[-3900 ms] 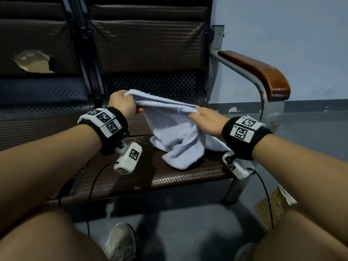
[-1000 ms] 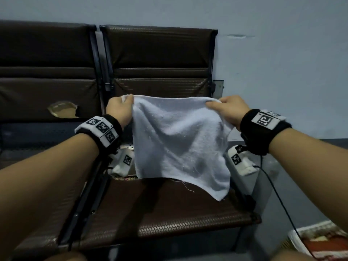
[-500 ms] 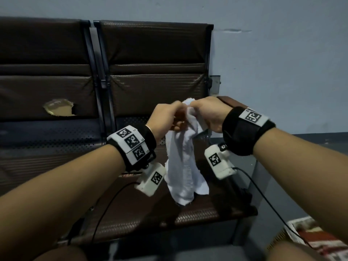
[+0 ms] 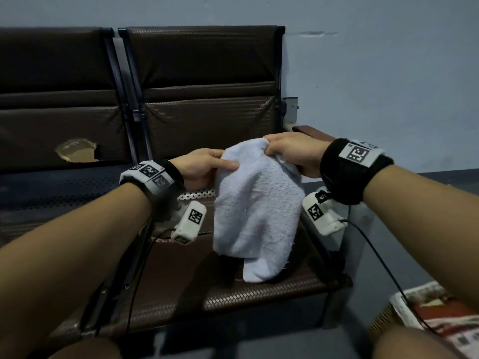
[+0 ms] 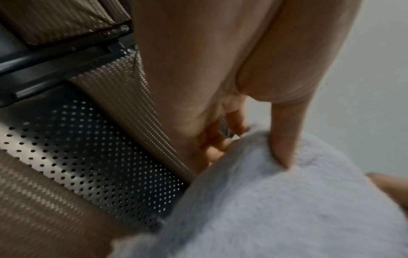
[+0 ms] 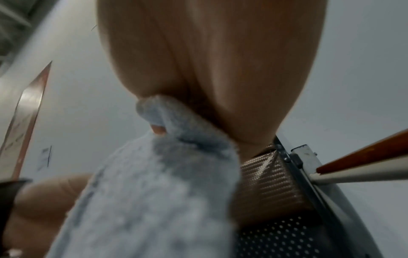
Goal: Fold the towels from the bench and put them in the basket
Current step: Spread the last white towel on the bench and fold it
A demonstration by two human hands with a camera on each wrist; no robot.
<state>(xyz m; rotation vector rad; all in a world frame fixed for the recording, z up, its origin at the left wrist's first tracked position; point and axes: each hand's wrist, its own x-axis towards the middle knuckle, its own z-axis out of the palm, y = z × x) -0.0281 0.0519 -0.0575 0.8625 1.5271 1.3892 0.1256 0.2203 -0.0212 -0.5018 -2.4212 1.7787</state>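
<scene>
A: Starting at our fingers: the left hand (image 4: 204, 164) has its thumb laid across the front of the white towel (image 4: 256, 211) with the other fingers (image 5: 223, 139) curled behind the top edge, so it pinches the cloth there. The right hand (image 4: 293, 154) is closed round the towel's other top corner, a bunch of cloth gathered inside its curled fingers; the right wrist view shows the fabric squeezed up under the palm.

B: Agreed, both hands are closed on it and neither is free. And the towel itself?

A: We hold it up in the air over the bench (image 4: 259, 294), above the right-hand seat, towards that seat's right edge by the armrest (image 4: 311, 132). It hangs doubled, two layers, and the lower tip droops near the seat; whether it touches the seat we cannot tell.

B: So how far along are we?

A: We judge this towel is partly folded: one fold seems to be in, but the bottom edges do not line up, so it wants straightening and probably another fold. It is not yet in the basket (image 4: 388, 317), which stands on the floor beyond the bench's right end, at the lower right corner of the head view.

B: Something patterned red and white (image 4: 445, 322) already lies in the basket. Whether that is a folded towel we cannot say. No other towels show on the bench.
</scene>
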